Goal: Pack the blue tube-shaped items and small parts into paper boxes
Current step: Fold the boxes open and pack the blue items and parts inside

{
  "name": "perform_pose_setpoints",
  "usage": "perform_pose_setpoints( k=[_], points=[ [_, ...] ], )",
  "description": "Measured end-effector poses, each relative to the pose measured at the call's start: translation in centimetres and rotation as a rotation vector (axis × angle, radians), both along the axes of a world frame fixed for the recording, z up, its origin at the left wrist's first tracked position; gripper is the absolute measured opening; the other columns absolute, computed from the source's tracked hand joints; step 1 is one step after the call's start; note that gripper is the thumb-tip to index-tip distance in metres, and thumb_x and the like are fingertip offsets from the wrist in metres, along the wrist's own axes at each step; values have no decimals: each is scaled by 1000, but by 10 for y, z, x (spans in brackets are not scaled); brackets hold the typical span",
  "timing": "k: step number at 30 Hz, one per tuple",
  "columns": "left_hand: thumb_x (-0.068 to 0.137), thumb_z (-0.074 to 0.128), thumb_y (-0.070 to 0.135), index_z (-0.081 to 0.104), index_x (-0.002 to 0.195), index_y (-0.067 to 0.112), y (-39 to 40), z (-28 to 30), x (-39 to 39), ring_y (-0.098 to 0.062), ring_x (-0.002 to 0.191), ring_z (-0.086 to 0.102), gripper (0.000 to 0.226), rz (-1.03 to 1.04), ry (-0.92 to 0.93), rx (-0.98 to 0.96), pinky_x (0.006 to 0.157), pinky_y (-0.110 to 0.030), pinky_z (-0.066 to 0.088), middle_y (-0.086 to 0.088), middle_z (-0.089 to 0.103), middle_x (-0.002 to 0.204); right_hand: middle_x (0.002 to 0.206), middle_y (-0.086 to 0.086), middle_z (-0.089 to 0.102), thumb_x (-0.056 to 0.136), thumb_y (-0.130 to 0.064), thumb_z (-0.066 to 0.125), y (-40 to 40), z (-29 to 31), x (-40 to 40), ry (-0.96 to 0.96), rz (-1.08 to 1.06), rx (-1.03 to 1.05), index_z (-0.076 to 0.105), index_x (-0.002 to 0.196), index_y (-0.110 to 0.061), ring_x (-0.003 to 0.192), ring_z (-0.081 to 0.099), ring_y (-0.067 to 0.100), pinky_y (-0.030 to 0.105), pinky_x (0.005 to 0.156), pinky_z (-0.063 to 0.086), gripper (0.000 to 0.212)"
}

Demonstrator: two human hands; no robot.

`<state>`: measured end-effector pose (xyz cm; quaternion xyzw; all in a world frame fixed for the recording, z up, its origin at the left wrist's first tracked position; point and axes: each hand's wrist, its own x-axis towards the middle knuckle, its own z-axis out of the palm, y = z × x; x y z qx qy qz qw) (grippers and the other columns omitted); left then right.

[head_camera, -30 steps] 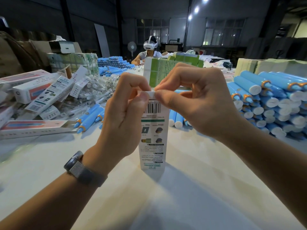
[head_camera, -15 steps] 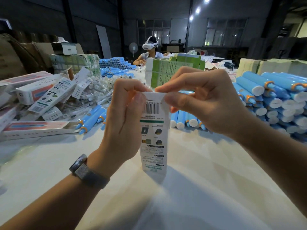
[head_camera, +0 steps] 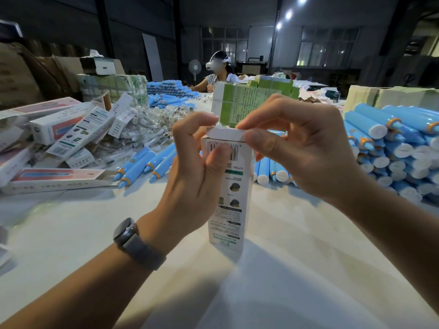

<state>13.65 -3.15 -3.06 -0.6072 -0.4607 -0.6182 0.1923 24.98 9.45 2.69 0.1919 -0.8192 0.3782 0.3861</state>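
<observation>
While upright, box (head_camera: 226, 195) top pinched btwn L hand (head_camera: 190, 184) & R hand (head_camera: 306, 150).

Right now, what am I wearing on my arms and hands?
Both forearms are bare, with no sleeves in view and no gloves. The left hand has a dark watch on a grey woven band at the wrist. The right hand wears nothing visible.

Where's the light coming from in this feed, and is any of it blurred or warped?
Head view: ceiling lamps glare at top right; the paper box and forearms throw soft shadows toward the camera on the table. The left edge near the flat boxes is smeared, and wide-angle stretch bends the frame's edges. The left hand and right hand look sharp.
</observation>
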Motion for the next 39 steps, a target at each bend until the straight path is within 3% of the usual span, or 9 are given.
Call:
perform_pose_setpoints(
  k=[2,6,11,17,21,28,30,34,39],
  points=[
    [105,37,44,27,118,40,0,0,2,-11,67,57,17,-5,13,-25,60,-22,44,8,53,87,81,-5,64,87,-11,68,-1,1,1,-9,-17,-13,70,91,-17,76,65,16,49,56,55,8],
    [102,46,45,27,115,40,0,0,6,-5,62,54,23,-35,22,-51,57,-22,44,4,50,84,76,-7,67,81,-10,71,-6,10,3,-54,-77,-22,71,80,-18,73,66,10,32,61,55,8],
    [103,45,42,22,111,34,3,1,8,-5,63,52,25,-18,32,-65,58,-21,44,13,46,82,82,-1,69,80,-10,69,-7,22,10,-95,-163,123,69,75,-15,79,67,14,17,64,50,7],
    [106,42,33,25,110,31,5,1,7,-1,64,47,18,-10,44,-69,60,-16,41,21,42,80,84,3,68,78,-2,65,-10,22,12,-105,-137,151,68,77,-8,78,65,13,18,66,50,7],
    [103,38,26,34,109,43,1,1,5,-3,60,51,18,-85,-115,-67,56,-18,43,13,54,76,76,-5,68,75,-18,63,-16,21,11,-96,-266,124,63,69,-20,77,67,8,23,57,46,7],
    [96,37,16,33,111,28,2,0,6,-5,65,52,20,-128,-158,-65,57,-20,45,16,56,83,69,-13,66,79,-21,66,-19,19,9,-59,-320,136,62,69,-24,73,65,3,17,54,46,11],
    [94,44,15,29,114,28,4,-1,8,-12,67,56,28,-136,-128,-93,58,-26,48,10,56,90,72,-11,66,78,-17,65,-19,19,10,-52,-321,152,67,76,-24,72,64,5,12,54,43,8],
    [82,69,14,21,120,29,4,0,11,-21,74,67,63,-42,-57,-156,65,-30,57,-20,56,105,76,-9,69,75,-14,64,-20,21,11,-42,-341,169,73,79,-18,74,66,10,9,57,42,11],
    [74,67,14,21,123,26,4,3,18,-31,76,68,68,20,-94,-175,63,-41,60,-23,56,110,72,-11,69,77,-21,68,-21,22,12,-37,-385,187,71,75,-25,70,65,6,9,56,42,6]
  ],
)
